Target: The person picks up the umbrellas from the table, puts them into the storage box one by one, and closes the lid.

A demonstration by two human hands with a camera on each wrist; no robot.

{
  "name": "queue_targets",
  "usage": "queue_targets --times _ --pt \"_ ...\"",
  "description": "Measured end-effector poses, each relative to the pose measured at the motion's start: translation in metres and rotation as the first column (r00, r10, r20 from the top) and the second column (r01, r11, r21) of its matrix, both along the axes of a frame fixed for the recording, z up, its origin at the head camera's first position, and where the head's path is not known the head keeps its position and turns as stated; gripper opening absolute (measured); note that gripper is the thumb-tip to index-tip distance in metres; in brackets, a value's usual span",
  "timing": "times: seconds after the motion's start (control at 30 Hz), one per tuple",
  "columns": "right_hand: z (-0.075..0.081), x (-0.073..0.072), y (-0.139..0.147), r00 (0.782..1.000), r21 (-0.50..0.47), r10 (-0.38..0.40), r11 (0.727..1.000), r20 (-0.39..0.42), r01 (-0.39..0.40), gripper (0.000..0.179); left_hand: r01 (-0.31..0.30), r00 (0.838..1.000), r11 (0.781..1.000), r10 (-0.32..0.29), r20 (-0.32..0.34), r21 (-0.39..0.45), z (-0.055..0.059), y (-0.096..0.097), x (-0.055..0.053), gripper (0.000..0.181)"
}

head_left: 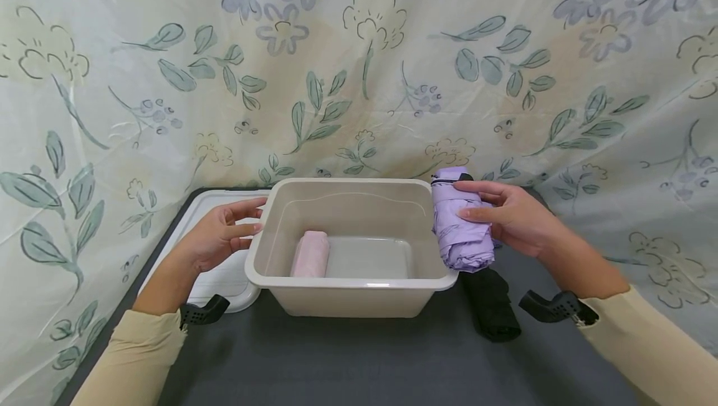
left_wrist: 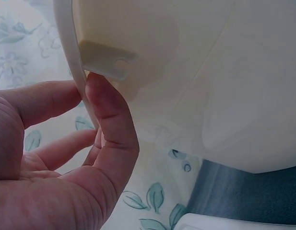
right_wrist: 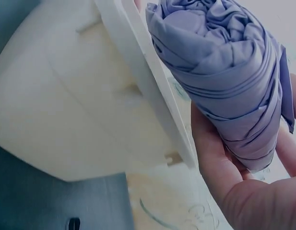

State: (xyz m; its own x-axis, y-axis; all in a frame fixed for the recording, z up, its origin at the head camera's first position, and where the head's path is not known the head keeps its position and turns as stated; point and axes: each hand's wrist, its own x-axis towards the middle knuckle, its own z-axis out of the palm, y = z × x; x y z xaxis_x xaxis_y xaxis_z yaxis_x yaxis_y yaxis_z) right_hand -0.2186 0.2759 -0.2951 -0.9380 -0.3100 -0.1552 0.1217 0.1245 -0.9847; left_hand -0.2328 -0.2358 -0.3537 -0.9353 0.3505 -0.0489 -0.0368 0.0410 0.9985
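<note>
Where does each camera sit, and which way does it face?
Head: worn on the head, looking forward and down at the beige bin; both sleeves, the left hand and the right hand show.
Left wrist: on that wrist, looking at the bin's outside; the left hand shows.
Right wrist: on that wrist, facing the purple bundle; the right hand shows.
Head and right wrist share the purple bundle.

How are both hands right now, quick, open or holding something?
Left hand: closed, pinching the beige bin by its rim.
Right hand: closed, holding the purple rolled bundle.
</note>
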Motion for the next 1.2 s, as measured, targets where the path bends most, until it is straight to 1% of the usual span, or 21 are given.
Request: queue_targets --times 0.2,0.4,0.7,1.0,1.2 --pt "0.003 -0.005 -0.02 1.0 -0.008 0.016 1.0 0.011 -0.016 0.062 0.002 1.0 1.0 -0.002 0.0 -0.005 0.002 0.0 0.0 0.067" --pt "0.005 -0.011 -0.037 0.999 -0.023 0.023 0.999 0.024 -0.022 0.065 -0.004 1.0 1.0 0.004 0.012 0.013 0.003 0.0 0.002 0.067" --pt "0.006 -0.018 -0.057 0.997 -0.038 0.029 0.999 0.071 -0.026 0.065 0.006 1.0 1.0 -0.006 0.008 0.018 0.0 0.0 0.001 0.064" --pt "0.01 -0.024 -0.078 0.993 -0.044 0.035 0.999 0.116 -0.03 0.065 0.004 1.0 1.0 -0.004 0.006 0.025 0.001 0.002 0.004 0.065" --pt "0.01 -0.029 -0.091 0.988 -0.036 0.08 0.996 0.135 -0.076 0.064 -0.002 1.0 1.0 0.002 0.007 0.025 0.001 0.003 0.006 0.066"
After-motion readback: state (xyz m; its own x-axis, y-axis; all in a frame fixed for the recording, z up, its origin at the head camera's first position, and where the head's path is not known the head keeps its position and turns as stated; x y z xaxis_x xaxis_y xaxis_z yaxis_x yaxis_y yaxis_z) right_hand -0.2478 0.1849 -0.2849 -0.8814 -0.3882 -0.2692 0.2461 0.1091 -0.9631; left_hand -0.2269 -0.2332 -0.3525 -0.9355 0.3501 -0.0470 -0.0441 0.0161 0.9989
